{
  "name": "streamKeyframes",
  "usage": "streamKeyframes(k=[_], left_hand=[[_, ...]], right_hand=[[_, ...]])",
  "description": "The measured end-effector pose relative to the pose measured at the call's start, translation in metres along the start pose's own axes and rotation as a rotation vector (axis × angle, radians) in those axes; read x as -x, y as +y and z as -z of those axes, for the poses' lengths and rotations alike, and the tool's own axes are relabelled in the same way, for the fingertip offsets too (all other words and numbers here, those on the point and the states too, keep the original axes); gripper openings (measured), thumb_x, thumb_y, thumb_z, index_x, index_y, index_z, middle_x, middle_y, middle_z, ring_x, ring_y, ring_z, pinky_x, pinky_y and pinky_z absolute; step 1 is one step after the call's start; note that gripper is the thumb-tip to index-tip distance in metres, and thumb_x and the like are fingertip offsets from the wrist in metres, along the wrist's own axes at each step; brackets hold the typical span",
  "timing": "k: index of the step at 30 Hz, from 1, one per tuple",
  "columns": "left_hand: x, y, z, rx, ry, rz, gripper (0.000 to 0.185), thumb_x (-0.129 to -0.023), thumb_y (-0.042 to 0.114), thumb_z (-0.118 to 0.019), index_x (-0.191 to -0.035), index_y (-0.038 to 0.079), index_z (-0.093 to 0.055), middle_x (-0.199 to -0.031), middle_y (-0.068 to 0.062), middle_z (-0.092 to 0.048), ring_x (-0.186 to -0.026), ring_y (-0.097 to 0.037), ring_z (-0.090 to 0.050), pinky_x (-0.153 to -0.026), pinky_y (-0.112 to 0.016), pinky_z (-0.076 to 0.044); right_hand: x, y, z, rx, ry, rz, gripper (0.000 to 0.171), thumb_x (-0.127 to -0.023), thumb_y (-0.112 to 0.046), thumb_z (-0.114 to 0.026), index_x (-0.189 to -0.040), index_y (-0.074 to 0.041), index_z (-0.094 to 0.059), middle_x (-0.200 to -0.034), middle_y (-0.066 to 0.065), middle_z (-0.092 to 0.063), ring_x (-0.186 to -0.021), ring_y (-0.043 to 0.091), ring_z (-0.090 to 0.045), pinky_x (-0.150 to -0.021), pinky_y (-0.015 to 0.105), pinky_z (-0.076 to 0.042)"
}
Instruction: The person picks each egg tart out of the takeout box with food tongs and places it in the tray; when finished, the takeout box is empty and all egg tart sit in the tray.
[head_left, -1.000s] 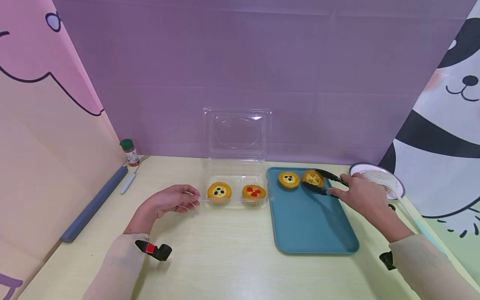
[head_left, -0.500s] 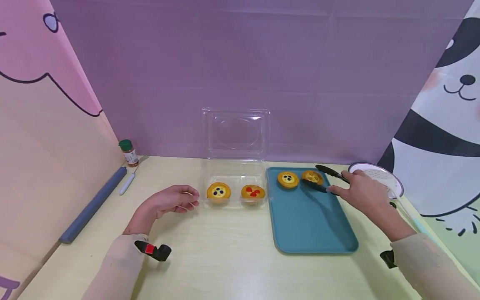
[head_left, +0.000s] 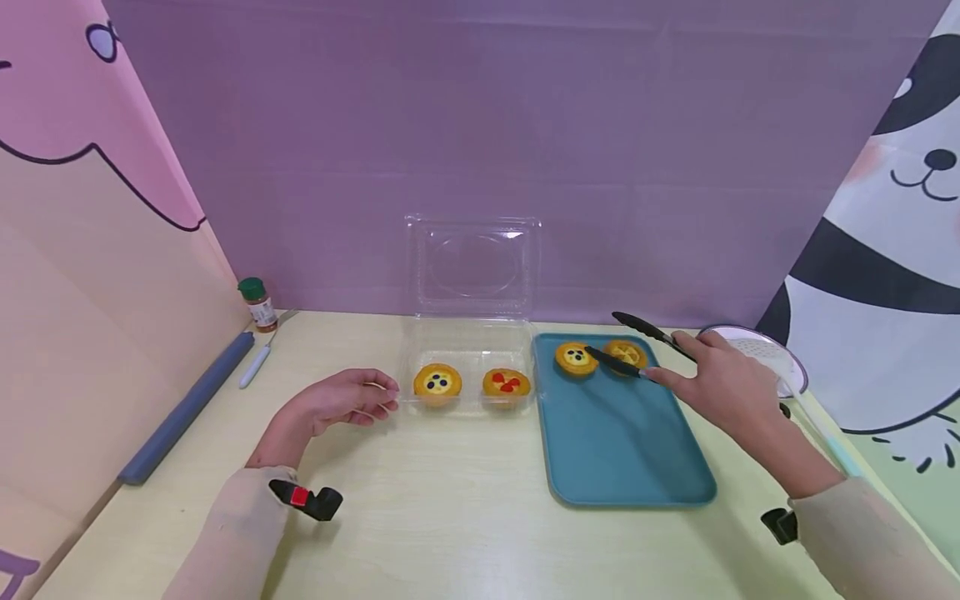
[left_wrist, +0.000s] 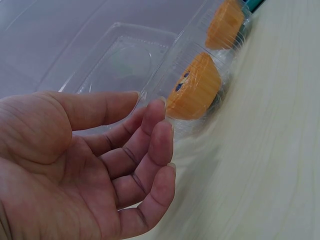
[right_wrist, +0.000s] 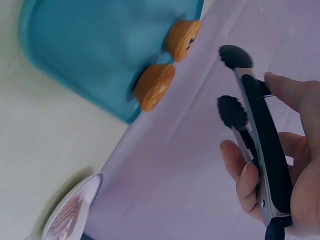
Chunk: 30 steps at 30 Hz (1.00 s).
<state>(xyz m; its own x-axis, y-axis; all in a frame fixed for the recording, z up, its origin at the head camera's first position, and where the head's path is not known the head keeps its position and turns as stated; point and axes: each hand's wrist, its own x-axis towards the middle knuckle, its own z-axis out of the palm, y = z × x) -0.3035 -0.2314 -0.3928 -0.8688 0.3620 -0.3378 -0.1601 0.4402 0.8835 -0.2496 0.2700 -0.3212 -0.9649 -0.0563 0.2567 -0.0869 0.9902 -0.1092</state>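
Observation:
Black-tipped tongs (right_wrist: 270, 145) are gripped in my right hand (head_left: 738, 387), their arms spread with nothing between them. They hang above the far end of the blue tray (head_left: 626, 454). On that tray sit an egg tart with dark berry dots (head_left: 576, 360) and an orange-slice tart (head_left: 624, 354). My left hand (head_left: 345, 398), loosely curled, has its fingertips right at the left edge of a clear hinged plastic box (head_left: 472, 354). Its lid stands raised at the back. Inside are a second berry-dotted tart (head_left: 437, 382) and a red-topped tart (head_left: 507, 383), side by side along the front.
At the right, a white skimmer (head_left: 765, 357) with a pale green handle lies across a patterned plate (head_left: 716, 335). On the left are a green-capped jar (head_left: 260, 307), a white-handled fork (head_left: 257, 367) and a long blue-grey roll (head_left: 187, 408). A purple backdrop (head_left: 480, 125) rises behind the table.
The tongs have lifted off the orange-slice tart, spread wider and moved up and left. The orange-slice tart stays on the tray. My left hand has kept its place.

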Motion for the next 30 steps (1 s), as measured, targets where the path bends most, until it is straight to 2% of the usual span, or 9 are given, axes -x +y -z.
streamKeyframes(k=[4, 10, 14, 18, 25, 30], left_hand=[[0.001, 0.0, 0.001, 0.004, 0.002, 0.002, 0.039, -0.102, 0.02, -0.054, -0.133, -0.003, -0.049, -0.119, -0.014, -0.067, -0.098, -0.021, -0.063, -0.087, -0.032, -0.053], [0.001, 0.0, 0.0, 0.01, -0.001, 0.001, 0.039, -0.102, 0.02, -0.054, -0.133, -0.003, -0.049, -0.12, -0.016, -0.067, -0.097, -0.02, -0.063, -0.086, -0.032, -0.054], [0.001, 0.001, 0.0, 0.003, 0.0, 0.001, 0.038, -0.102, 0.02, -0.054, -0.132, -0.003, -0.05, -0.12, -0.016, -0.066, -0.098, -0.021, -0.062, -0.086, -0.032, -0.053], [0.001, 0.003, -0.001, -0.004, 0.006, 0.01, 0.038, -0.102, 0.021, -0.054, -0.132, -0.002, -0.05, -0.121, -0.016, -0.066, -0.098, -0.021, -0.062, -0.086, -0.031, -0.053], [0.002, 0.004, -0.003, 0.002, 0.013, 0.01, 0.037, -0.102, 0.019, -0.053, -0.132, -0.003, -0.05, -0.12, -0.017, -0.066, -0.096, -0.02, -0.062, -0.086, -0.032, -0.053], [0.003, 0.003, -0.002, 0.0, 0.018, 0.005, 0.036, -0.102, 0.019, -0.053, -0.131, -0.003, -0.05, -0.121, -0.018, -0.066, -0.096, -0.019, -0.063, -0.087, -0.033, -0.053]], right_hand=[[0.003, -0.017, 0.003, -0.028, 0.061, 0.064, 0.084, -0.084, -0.07, -0.063, -0.144, -0.011, -0.054, -0.131, 0.021, -0.059, -0.085, 0.036, -0.067, -0.044, 0.031, -0.039], [0.006, -0.042, 0.002, -0.047, 0.128, 0.172, 0.076, -0.082, -0.061, -0.072, -0.139, -0.012, -0.06, -0.122, 0.016, -0.065, -0.071, 0.026, -0.065, -0.045, 0.027, -0.04], [0.006, -0.057, 0.005, -0.076, 0.1, 0.205, 0.073, -0.082, -0.059, -0.074, -0.139, -0.016, -0.061, -0.122, 0.012, -0.065, -0.071, 0.021, -0.064, -0.045, 0.026, -0.039], [0.002, -0.07, 0.006, -0.077, 0.037, 0.222, 0.073, -0.082, -0.059, -0.073, -0.14, -0.018, -0.059, -0.126, 0.01, -0.063, -0.075, 0.021, -0.064, -0.049, 0.026, -0.042], [-0.01, -0.087, 0.0, -0.03, 0.016, 0.338, 0.071, -0.082, -0.061, -0.072, -0.138, -0.019, -0.061, -0.124, 0.007, -0.064, -0.069, 0.016, -0.061, -0.053, 0.027, -0.043], [-0.026, -0.097, -0.002, 0.032, -0.012, 0.419, 0.068, -0.083, -0.058, -0.072, -0.139, -0.021, -0.06, -0.126, 0.007, -0.064, -0.085, 0.02, -0.067, -0.058, 0.029, -0.048]])
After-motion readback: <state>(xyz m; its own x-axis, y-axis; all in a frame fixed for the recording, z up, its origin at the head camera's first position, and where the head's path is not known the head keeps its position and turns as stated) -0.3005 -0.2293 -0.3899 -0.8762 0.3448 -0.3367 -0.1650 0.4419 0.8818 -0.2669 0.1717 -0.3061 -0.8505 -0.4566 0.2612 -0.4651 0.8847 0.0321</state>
